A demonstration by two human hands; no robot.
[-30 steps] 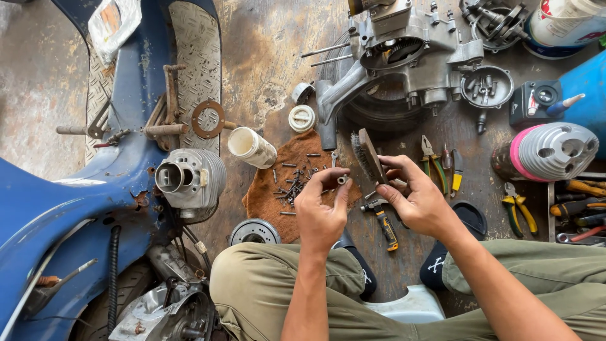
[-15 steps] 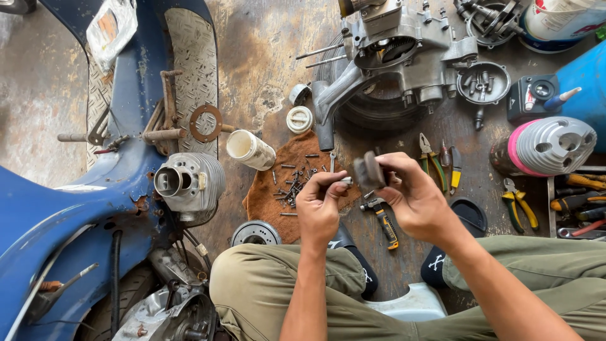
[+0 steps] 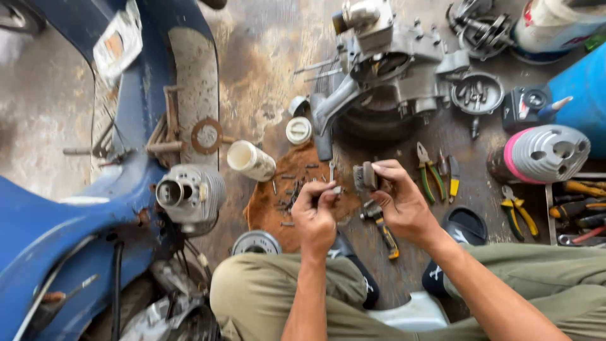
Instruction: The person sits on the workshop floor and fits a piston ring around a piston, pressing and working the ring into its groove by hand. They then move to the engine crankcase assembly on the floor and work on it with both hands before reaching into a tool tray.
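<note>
Blue motorbike frame (image 3: 57, 221): one, filling the left side, lying on the stained concrete floor (image 3: 265, 50).
Grey metal engine case (image 3: 391, 63): one, at the top centre, resting on a dark tyre, well apart from the hands.
Pink-rimmed ribbed grey cylinder (image 3: 546, 151): one, lying on its side at the right edge, its long axis running left to right.
Finned grey cylinder head (image 3: 189, 192): one, against the bike frame, left of the hands, its round opening facing left.
Rust-brown round tray of loose bolts (image 3: 265, 208): one, on the floor right under the left hand; bolts too many and too small to count.
White plastic cup (image 3: 251, 160): one, tipped on its side just beyond the tray.
Pliers: one green-handled pair (image 3: 428, 173) beside the right hand, one yellow-handled pair (image 3: 519, 211) further right.
Right hand (image 3: 404, 202): grip closed around a small dark wire brush (image 3: 365, 178), held upright with its long axis near vertical.
Left hand (image 3: 315, 211): fingertips pinched on a small grey metal part (image 3: 336, 189), just beside the brush, over the tray's right edge.
</note>
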